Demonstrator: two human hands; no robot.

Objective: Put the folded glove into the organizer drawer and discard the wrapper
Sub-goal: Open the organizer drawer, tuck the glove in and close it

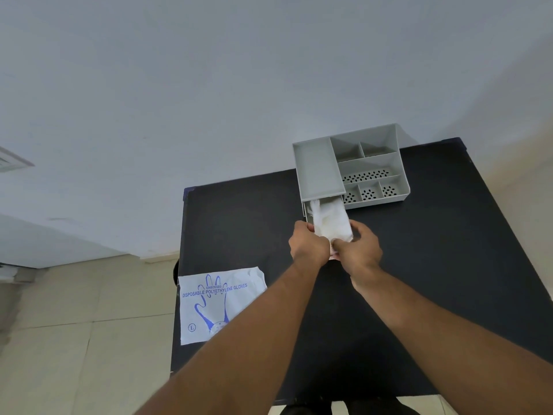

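looking down through the head camera, both hands meet at the front of the pulled-out drawer (308, 212) of the grey organizer (350, 166), which sits on the far part of the black table (239, 223). the folded glove (330, 221), white and crumpled, lies in the drawer and fills most of it, with its near edge bunched up at the drawer's front. the left hand (308, 245) is curled closed at the drawer's left front corner, and the right hand (359, 248) is curled closed at the right front corner; whether they pinch the glove's edge or the drawer front, i cannot tell, since the fingertips are hidden. the wrapper (215, 301), printed with a blue glove outline, lies flat at the table's near left corner, well apart from both hands and overhanging the edge.

as i judge it, the glove is nearly stowed. the drawer stands open, and the wrapper is not yet picked up or thrown away; no bin shows here.
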